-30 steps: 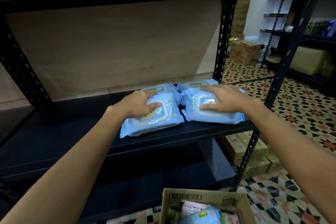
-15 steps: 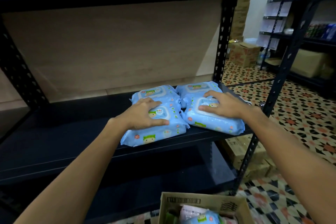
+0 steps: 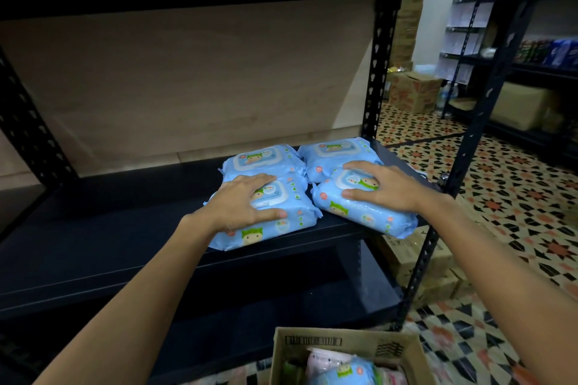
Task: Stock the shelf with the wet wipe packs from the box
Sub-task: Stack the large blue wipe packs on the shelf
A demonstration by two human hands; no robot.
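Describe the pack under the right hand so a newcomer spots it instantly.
Find the black metal shelf with four light blue wet wipe packs at its right end. The front right pack lies nearest the front right upright, under the right hand. Unlike its neighbours, its corner juts over the shelf's front edge.

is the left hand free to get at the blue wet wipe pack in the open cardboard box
Probably yes: the left hand only rests on a blue shelf pack, and the box pack lies uncovered in the cardboard box below.
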